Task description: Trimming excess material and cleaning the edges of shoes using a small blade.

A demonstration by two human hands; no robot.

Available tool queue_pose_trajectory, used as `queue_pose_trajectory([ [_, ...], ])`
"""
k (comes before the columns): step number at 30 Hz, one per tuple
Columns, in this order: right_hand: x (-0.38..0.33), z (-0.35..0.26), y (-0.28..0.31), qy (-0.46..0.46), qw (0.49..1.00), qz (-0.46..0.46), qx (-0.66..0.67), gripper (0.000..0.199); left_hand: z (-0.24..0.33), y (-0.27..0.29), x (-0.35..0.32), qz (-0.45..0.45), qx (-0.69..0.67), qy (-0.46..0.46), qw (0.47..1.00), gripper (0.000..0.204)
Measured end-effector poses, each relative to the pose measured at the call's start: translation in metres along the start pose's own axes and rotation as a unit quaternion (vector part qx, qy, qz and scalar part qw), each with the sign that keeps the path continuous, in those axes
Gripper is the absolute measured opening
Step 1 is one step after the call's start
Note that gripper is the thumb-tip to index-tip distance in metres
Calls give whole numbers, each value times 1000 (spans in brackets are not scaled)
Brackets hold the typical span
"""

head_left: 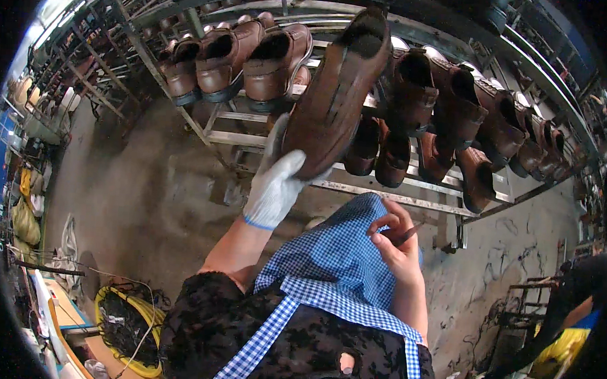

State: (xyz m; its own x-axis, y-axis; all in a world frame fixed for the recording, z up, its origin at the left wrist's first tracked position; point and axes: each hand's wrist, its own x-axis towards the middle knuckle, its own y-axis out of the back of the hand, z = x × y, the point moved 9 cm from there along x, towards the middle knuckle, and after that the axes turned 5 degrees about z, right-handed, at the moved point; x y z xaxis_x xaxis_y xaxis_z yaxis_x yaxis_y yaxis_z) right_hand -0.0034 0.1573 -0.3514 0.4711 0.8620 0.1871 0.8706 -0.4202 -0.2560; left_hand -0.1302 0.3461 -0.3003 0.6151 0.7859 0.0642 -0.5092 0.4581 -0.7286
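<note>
My left hand (277, 186), in a white knit glove with a blue cuff, is closed round the toe end of a brown leather shoe (329, 108). The shoe is raised in front of the rack, its dark opening toward the top and its upper facing me. My bare right hand (398, 244) is over my lap, beside the blue checked apron (345, 249), with its fingers curled. A thin dark pointed piece (408, 235) shows between those fingers; its exact kind cannot be made out.
A metal rack (241, 139) ahead carries several brown shoes (271, 65) on two levels. A coiled yellow hose (100, 309) lies on the floor at the lower left. Another person's arm (578, 312) shows at the lower right, near a yellow item (565, 348).
</note>
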Motion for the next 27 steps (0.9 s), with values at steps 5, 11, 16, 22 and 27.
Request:
queue_pose_trajectory([
  [5, -12, 14, 12, -51, 999, 5, 9, 58, 5, -15, 45, 28, 17, -117, 993, 60],
  [11, -36, 14, 55, -87, 991, 96, -18, 39, 4, -18, -14, 101, 359, -408, 833, 62],
  [16, -43, 29, 78, -135, 972, 189, -43, 25, 6, -145, 2, -116, 536, -449, 706, 66],
  [22, -30, 25, 65, -99, 984, 144, -19, 37, -16, -199, 59, -161, 694, -520, 472, 38],
  [27, -39, -43, 50, 161, 964, 175, -117, 98, -36, -216, -56, -289, 526, -535, 595, 23],
])
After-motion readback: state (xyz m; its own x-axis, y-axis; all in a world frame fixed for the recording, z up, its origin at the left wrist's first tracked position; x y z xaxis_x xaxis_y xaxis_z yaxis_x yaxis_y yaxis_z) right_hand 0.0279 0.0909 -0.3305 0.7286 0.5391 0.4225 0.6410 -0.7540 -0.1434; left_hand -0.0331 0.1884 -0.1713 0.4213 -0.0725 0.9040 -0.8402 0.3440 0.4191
